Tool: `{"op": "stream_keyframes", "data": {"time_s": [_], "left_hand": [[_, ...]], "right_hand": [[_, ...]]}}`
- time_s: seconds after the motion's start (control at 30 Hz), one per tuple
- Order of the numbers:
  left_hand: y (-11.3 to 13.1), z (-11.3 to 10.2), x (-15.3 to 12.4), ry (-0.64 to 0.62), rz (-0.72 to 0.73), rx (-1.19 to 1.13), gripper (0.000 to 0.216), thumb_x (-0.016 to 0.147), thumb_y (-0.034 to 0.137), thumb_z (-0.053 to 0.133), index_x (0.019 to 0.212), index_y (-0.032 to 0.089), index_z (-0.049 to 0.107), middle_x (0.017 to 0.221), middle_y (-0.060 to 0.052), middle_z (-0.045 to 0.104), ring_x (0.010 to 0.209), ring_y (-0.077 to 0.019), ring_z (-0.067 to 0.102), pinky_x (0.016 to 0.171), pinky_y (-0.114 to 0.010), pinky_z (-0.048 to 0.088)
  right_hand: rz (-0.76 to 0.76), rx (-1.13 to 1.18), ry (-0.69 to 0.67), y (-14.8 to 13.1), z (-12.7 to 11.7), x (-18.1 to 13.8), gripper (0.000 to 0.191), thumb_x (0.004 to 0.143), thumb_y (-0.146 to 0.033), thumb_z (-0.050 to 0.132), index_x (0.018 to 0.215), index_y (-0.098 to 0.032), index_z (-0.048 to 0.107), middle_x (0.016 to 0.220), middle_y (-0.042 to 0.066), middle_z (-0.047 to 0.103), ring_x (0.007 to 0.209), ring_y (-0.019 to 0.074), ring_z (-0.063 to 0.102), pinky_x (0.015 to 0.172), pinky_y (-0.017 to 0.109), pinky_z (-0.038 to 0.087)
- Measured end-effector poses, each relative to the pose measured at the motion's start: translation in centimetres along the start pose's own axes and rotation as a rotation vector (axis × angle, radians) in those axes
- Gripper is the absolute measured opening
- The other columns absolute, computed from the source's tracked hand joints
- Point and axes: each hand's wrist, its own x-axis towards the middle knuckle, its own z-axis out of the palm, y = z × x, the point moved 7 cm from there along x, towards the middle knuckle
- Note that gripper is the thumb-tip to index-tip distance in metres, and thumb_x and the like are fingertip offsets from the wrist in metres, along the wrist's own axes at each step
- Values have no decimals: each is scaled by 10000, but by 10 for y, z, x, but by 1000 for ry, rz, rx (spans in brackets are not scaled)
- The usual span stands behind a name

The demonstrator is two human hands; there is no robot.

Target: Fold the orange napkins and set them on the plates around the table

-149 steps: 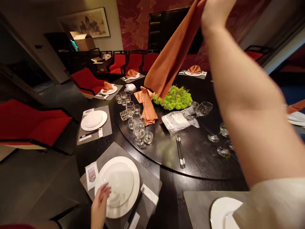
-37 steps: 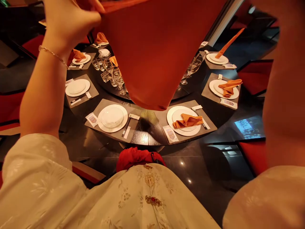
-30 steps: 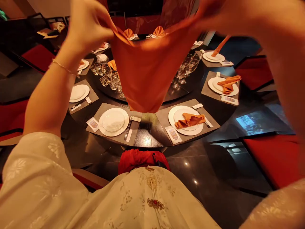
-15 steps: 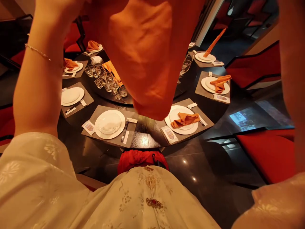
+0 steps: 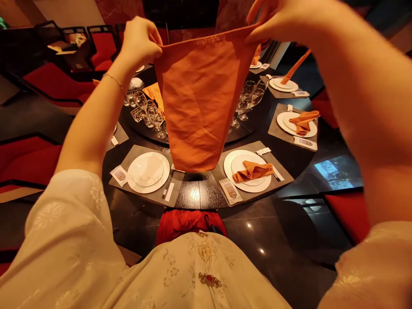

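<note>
An orange cloth napkin [image 5: 196, 103] hangs spread out in front of me, above the near side of the dark round table [image 5: 189, 193]. Its upper left corner is pinched in my left hand [image 5: 141, 40], fingers closed. My right hand [image 5: 273, 19] grips the upper right corner between thumb and fingers. The napkin's lower edge hangs between two place settings. On the left one, a white plate [image 5: 131, 180] carries a smaller plate and no napkin. A folded orange napkin [image 5: 252, 171] lies on the right plate [image 5: 228, 163].
Several glasses [image 5: 151, 113] stand on the turntable [image 5: 144, 135], partly behind the napkin. Chopsticks [image 5: 168, 184] lie beside the left plate. Another setting at the right has a folded napkin [image 5: 304, 121]. Red chairs [image 5: 349, 210] surround the table, and a red cloth [image 5: 180, 225] is near my waist.
Both hands have come down into view with the napkin between them. The napkin's top edge now shows, pulled taut. The view has tilted up slightly.
</note>
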Motion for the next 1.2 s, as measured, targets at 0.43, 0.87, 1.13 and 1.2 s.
{"op": "stream_keyframes", "data": {"time_s": [0.43, 0.87, 1.13, 1.2], "left_hand": [[7, 60, -61, 185, 286, -25, 267, 711, -20, 548, 682, 198, 397, 753, -19, 449, 804, -158, 451, 803, -321, 390], [-103, 347, -407, -570, -11, 11, 238, 848, 111, 368, 899, 173, 592, 923, -108, 563, 935, -239, 486, 840, -366, 425], [-102, 340, -487, -717, -37, -291, 265, 874, 185, 402, 999, 226, 631, 1118, -77, 614, 1119, -214, 524, 1023, -379, 376], [-103, 340, -493, -739, -122, -285, 252, 892, 223, 395, 993, 224, 626, 1069, -82, 640, 1052, -212, 570, 985, -357, 404]], "right_hand": [[-38, -129, 387, 44, 48, -61, 158, 711, -71, 566, 788, -113, 696, 766, 12, 639, 768, 90, 556, 728, 221, 402], [268, 227, -291, 50, 398, -377, 162, 831, -199, 472, 771, -230, 619, 965, 93, 624, 966, 237, 547, 854, 376, 477], [379, 451, -567, 31, 419, -457, 170, 831, -248, 480, 875, -192, 635, 963, 84, 655, 968, 214, 595, 898, 369, 459], [520, 460, -598, 35, 423, -466, 196, 854, -292, 467, 904, -190, 626, 909, 66, 660, 857, 194, 613, 808, 319, 470]]}}
